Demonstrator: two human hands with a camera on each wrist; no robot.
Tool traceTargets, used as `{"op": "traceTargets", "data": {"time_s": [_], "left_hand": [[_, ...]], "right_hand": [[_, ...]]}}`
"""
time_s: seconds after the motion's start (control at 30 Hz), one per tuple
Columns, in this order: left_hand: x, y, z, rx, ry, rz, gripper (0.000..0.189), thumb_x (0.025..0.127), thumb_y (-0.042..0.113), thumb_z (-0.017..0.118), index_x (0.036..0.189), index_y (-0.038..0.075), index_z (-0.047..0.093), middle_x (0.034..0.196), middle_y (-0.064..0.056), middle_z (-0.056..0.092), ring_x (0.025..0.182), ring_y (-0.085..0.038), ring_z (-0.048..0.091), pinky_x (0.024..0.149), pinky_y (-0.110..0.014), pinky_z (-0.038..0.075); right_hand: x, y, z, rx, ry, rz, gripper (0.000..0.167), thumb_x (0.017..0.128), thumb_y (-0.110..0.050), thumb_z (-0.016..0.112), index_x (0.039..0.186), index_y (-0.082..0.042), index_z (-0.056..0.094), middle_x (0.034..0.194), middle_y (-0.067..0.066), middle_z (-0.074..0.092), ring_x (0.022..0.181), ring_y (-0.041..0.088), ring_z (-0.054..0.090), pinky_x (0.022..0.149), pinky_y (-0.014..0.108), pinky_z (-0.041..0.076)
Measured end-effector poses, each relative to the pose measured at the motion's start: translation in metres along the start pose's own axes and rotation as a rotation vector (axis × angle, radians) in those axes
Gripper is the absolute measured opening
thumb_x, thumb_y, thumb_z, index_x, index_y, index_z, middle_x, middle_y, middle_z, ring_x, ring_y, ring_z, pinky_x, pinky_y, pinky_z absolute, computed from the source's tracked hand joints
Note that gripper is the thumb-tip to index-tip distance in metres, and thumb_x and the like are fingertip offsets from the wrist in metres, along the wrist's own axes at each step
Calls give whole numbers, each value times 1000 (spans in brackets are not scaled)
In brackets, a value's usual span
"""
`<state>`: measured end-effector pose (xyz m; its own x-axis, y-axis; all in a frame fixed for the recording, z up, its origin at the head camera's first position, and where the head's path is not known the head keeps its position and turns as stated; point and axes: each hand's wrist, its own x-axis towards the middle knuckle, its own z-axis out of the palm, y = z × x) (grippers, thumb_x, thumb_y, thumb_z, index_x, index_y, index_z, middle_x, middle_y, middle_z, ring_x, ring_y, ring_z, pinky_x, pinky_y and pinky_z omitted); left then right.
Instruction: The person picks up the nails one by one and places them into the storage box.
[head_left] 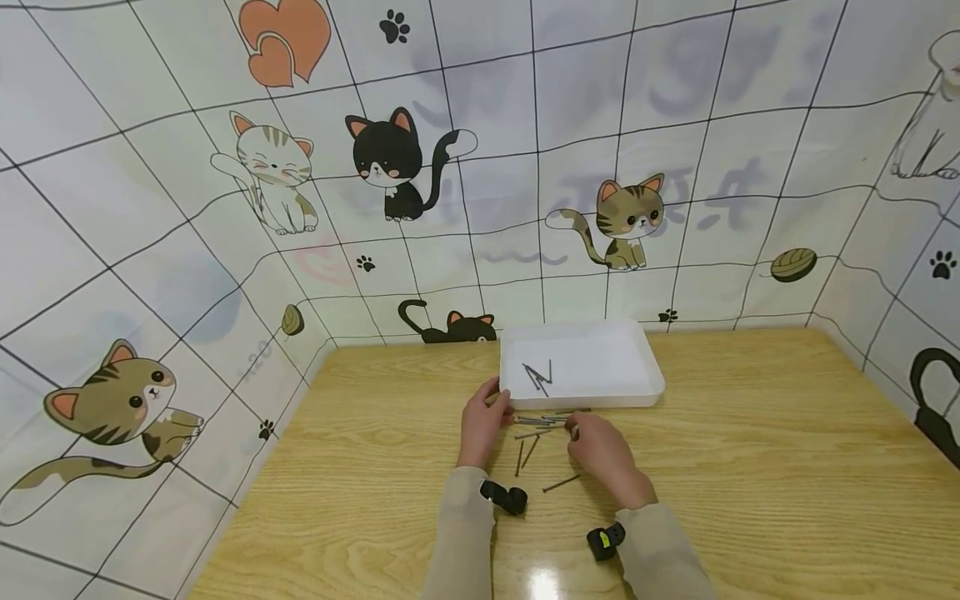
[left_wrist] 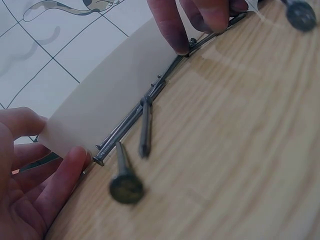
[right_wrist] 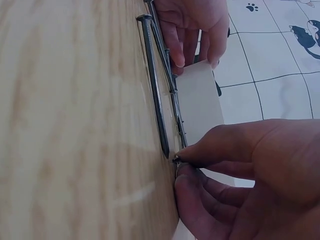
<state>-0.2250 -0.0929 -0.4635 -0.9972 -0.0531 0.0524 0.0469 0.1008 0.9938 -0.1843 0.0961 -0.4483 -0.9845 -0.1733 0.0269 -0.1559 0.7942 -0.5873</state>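
Note:
At the front left corner of a white tray (head_left: 592, 398), my left hand (head_left: 482, 423) grips the corner between thumb and fingers. Just in front of the tray, my right hand (head_left: 603, 450) pinches a nail (right_wrist: 176, 160) near its end between thumb and index finger; much of that nail is hidden. A row of nails (head_left: 536, 422) lies along the tray's front wall between both hands. Closer in, a loose nail (head_left: 519, 458) lies beside another, and a single nail (head_left: 561, 483) rests nearer the right wrist. Several nails (head_left: 538, 379) sit inside the tray at its left.
The wooden table (head_left: 750, 467) spreads to both sides of the tray. Behind it stands a wall covering (head_left: 517, 192) with printed cats and grid lines, which the tray's back edge nearly meets. Black wrist cameras (head_left: 504, 497) are strapped to both sleeves.

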Motion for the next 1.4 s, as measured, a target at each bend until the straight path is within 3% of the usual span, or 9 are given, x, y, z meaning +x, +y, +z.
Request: {"op": "traceTargets", "data": {"time_s": [0.23, 0.53, 0.8, 0.93, 1.13, 1.4], "left_hand": [[0, 0, 1, -7, 6, -1, 43, 91, 16, 51, 131, 4, 44, 125, -19, 48, 87, -35, 59, 71, -45, 51], [0, -1, 1, -13, 13, 3, 44, 90, 18, 53, 131, 4, 44, 124, -19, 48, 88, -37, 58, 71, -45, 51], [1, -1, 1, -23, 4, 3, 44, 90, 16, 53, 131, 3, 44, 125, -19, 48, 88, -37, 58, 71, -44, 51], [1, -1, 1, -26, 0, 3, 44, 91, 15, 52, 131, 3, 43, 125, -20, 47, 88, -37, 58, 71, -44, 51], [0, 1, 2, -26, 8, -5, 44, 90, 16, 53, 131, 4, 44, 125, -19, 48, 88, -38, 58, 72, -45, 51], [-1, 2, 3, -4, 19, -9, 44, 90, 16, 53, 131, 4, 44, 125, -19, 48, 86, -35, 59, 71, -43, 52]], "right_hand": [[-1, 2, -5, -43, -49, 27, 30, 75, 0, 56, 105, -4, 59, 94, 7, 60, 71, 17, 51, 58, 33, 43], [-1, 4, -7, -54, -52, 43, 35, 76, -2, 57, 111, -2, 56, 83, 5, 58, 63, 16, 48, 51, 29, 39], [1, 4, -6, -58, -46, 50, 41, 76, -3, 56, 116, -3, 56, 89, 6, 60, 65, 17, 48, 51, 30, 39], [1, 6, -4, -43, -32, 54, 31, 80, -5, 56, 111, -5, 59, 87, 6, 60, 67, 17, 52, 50, 30, 41], [-1, 8, -5, -42, 5, 33, 13, 81, -5, 56, 91, -6, 64, 88, 6, 61, 70, 19, 56, 56, 34, 46], [-2, 7, -8, -35, -4, 46, 9, 80, -6, 58, 83, -6, 66, 85, 5, 62, 70, 19, 56, 59, 36, 48]]}}
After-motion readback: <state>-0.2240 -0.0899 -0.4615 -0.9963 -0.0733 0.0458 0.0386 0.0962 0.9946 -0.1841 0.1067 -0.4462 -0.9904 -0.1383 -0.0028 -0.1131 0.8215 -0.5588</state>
